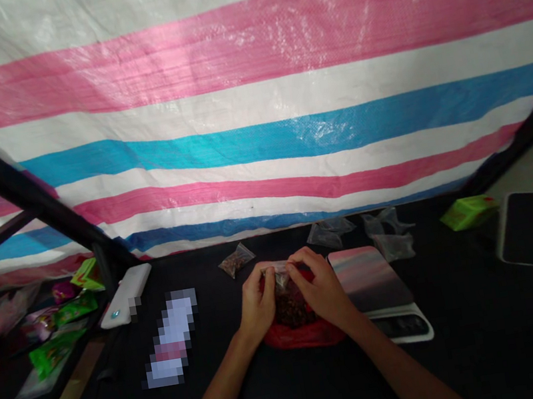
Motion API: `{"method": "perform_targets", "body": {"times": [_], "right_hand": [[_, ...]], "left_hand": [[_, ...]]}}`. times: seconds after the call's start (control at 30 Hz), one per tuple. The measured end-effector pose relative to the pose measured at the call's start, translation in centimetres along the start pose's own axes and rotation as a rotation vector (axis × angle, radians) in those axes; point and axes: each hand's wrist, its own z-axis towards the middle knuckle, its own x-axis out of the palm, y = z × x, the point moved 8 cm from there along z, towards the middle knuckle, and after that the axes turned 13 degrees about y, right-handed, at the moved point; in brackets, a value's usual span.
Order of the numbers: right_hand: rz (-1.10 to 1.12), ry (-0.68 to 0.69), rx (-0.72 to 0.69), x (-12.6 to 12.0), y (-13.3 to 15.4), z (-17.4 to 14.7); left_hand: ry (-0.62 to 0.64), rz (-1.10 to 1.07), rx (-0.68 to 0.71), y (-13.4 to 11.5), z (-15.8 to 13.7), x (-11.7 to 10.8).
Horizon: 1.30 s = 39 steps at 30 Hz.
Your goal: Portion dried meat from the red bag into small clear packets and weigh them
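A small clear plastic bag (281,276) is pinched at its top edge between my left hand (256,301) and my right hand (325,290), thumbs and fingers closed on it from both sides. Directly beneath lies an opened red plastic bag (303,337) holding small brown dried pieces (292,310), whose kind I cannot make out. How much the clear bag contains is hard to see. Beyond my hands rests a filled small bag (236,260) of similar brown pieces. Just right of my right hand sits a flat digital scale (373,280).
Several clear bags (388,237) lie behind the scale. At right are a green box (468,213) and an upright phone-like device (528,230). To the left lie a white power bank (127,296), a pixelated object (172,339) and colourful wrappers (55,351). Striped sheeting (252,107) hangs behind.
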Motion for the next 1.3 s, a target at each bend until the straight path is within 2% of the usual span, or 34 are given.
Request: {"method": "perform_targets", "body": {"times": [0.27, 0.5, 0.87, 1.1, 1.3], "right_hand": [[0.132, -0.004, -0.002, 0.5, -0.7, 0.0], [0.206, -0.035, -0.006, -0.4, -0.8, 0.2], [0.156, 0.022, -0.064, 0.0, 0.6, 0.1], [0.112, 0.032, -0.063, 0.1, 1.0, 0.0], [0.123, 0.034, -0.038, 0.3, 0.5, 0.1]], "left_hand": [[-0.043, -0.01, -0.008, 0.2, 0.0, -0.3], [-0.129, -0.03, 0.002, 0.3, 0.1, -1.5], [0.023, -0.051, -0.032, 1.0, -0.4, 1.3], [0.06, -0.031, 0.017, 0.5, -0.4, 1.6], [0.056, -0.058, 0.0, 0.7, -0.4, 1.7]]}}
